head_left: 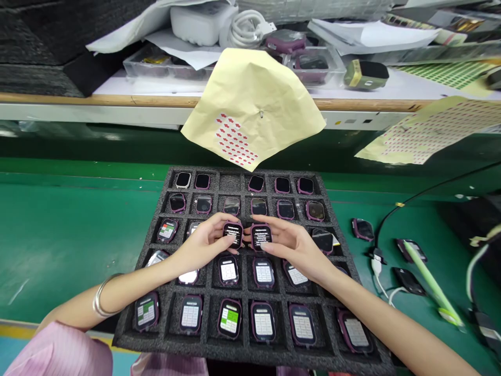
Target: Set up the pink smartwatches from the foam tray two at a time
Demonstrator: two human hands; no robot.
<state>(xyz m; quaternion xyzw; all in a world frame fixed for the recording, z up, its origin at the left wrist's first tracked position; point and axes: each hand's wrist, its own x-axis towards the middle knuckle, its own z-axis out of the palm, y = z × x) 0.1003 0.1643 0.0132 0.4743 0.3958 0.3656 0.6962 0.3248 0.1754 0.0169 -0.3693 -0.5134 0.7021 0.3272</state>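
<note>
My left hand [213, 235] is closed on a purple-framed watch body [234, 234] whose dark screen shows lines of white text. Beside it, my right hand [284, 237] grips a matching watch body [261, 236] with similar text. The two watches are side by side over the middle of a black foam tray [245, 350]. Its compartments hold several more watch bodies. Near rows show lit white grids, one with bright green blocks [229, 318]; the far rows have dark screens. One far-row compartment [230, 181] holds no watch.
The tray lies on a green table [70, 224]. To the right are loose watches [363, 229], a light green pen [432, 284], cables and a white connector [376, 265]. A shelf edge [144, 100] crosses behind, with a yellow sticker sheet [254, 104] hanging down near the tray.
</note>
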